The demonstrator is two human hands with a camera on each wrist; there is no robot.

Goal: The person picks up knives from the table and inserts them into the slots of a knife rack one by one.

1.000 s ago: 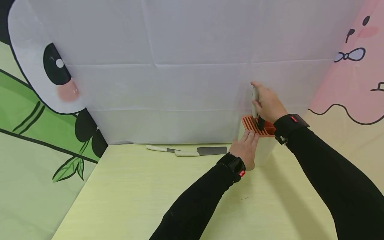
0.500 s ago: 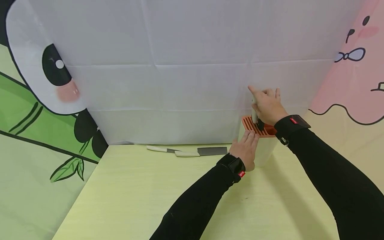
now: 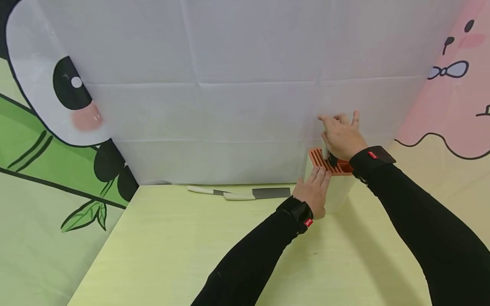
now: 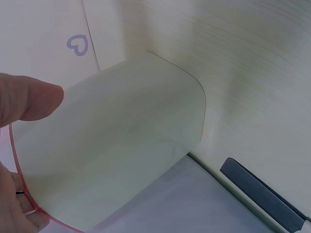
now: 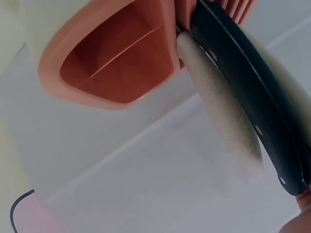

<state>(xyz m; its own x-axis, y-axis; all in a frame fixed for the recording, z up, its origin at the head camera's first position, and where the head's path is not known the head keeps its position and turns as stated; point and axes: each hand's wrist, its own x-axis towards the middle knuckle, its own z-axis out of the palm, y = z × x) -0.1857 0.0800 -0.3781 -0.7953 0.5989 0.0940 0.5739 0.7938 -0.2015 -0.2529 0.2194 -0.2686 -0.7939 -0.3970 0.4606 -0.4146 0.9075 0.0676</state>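
Note:
In the head view my right hand [image 3: 342, 136] pinches the pale handle [image 3: 325, 149] of a knife that stands upright in a slot of the knife block [image 3: 340, 195]; its blade is hidden inside. Beside that handle stands a black-handled knife [image 5: 248, 97], and the right wrist view shows another speckled pale handle [image 5: 221, 102] along it. My left hand [image 3: 314, 193] rests with straight fingers on the block's near left side, fingertips at the orange rim. The left wrist view shows its thumb [image 4: 43, 99] beside the block's pale wall [image 4: 112, 141].
Left of the block, along the back of the table [image 3: 172, 246], lie a cleaver [image 3: 272, 193] with a pale handle and a smaller pale-handled knife [image 3: 200, 189]. A white cloth backdrop [image 3: 214, 110] stands right behind them. The block has a wide orange compartment [image 5: 131, 58].
My right hand has come down slightly, and less of the pale handle shows above the block. Some of its fingers have lifted and spread. The left hand stays in place.

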